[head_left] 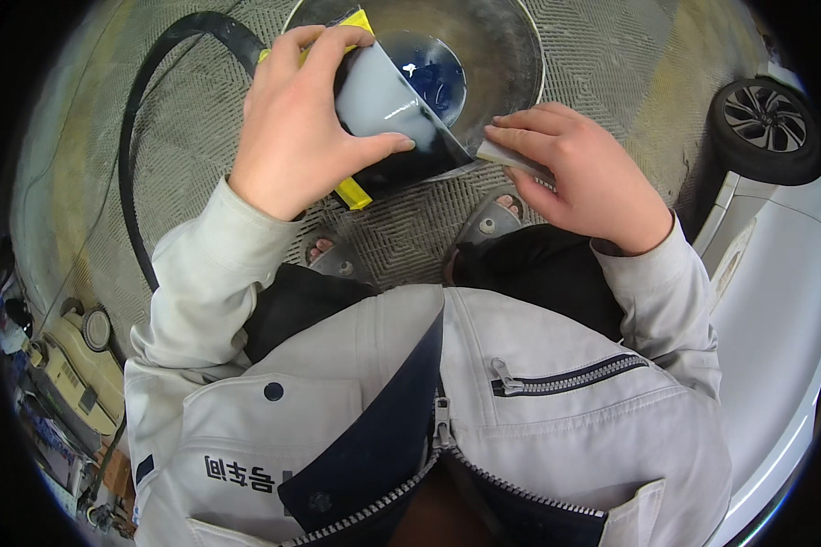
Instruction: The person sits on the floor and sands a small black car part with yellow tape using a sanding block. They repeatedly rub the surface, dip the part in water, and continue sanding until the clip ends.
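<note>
The left hand point(294, 123) grips a glossy panel point(380, 102), the right hand point(588, 164) pinches a pad point(507, 157) near its corner; work seems unfinished.

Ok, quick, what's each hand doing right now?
Left hand: closed on the glossy dark piece.
Right hand: closed on a pale flat pad.

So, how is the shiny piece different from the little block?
The shiny piece is bigger than the block. The shiny piece is dark with yellow strips; the block is pale grey. Both are held: the shiny piece in the left hand, the block in the right hand.
</note>
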`<state>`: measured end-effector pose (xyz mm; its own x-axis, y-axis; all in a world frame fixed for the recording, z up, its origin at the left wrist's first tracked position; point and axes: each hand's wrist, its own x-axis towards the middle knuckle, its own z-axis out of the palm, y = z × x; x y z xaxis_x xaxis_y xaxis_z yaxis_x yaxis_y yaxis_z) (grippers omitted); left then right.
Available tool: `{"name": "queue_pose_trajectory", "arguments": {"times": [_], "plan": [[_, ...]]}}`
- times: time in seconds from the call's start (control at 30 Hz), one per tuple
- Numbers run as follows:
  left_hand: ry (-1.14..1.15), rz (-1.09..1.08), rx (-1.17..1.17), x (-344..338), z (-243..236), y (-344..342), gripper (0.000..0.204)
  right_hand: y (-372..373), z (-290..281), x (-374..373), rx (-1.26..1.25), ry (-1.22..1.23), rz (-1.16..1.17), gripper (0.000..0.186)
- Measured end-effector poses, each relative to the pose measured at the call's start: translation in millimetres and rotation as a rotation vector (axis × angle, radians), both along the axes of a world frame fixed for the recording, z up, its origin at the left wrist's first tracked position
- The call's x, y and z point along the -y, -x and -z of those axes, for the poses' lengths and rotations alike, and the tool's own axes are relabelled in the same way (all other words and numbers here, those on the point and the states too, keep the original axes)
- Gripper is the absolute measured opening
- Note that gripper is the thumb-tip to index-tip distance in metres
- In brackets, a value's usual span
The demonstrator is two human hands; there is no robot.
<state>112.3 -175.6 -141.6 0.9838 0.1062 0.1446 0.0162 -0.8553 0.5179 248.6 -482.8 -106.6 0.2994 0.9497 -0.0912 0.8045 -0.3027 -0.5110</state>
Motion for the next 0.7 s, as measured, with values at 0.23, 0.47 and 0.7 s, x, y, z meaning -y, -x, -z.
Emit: {"name": "queue_pose_trajectory", "arguments": {"times": [0.23, 0.47, 0.7], "plan": [[-0.04, -0.019, -0.028, 3, -4, -2, 0.098, -8, 10, -4, 0.059, -0.047, 0.016, 0.043], [-0.013, -0.03, -0.007, -2, 1, 0, 0.096, -13, 12, -4, 0.043, -0.052, 0.029, 0.044], [0.083, -0.018, 0.054, -20, 1, -9, 0.071, -19, 17, -3, 0.048, -0.061, 0.036, 0.044]]}}
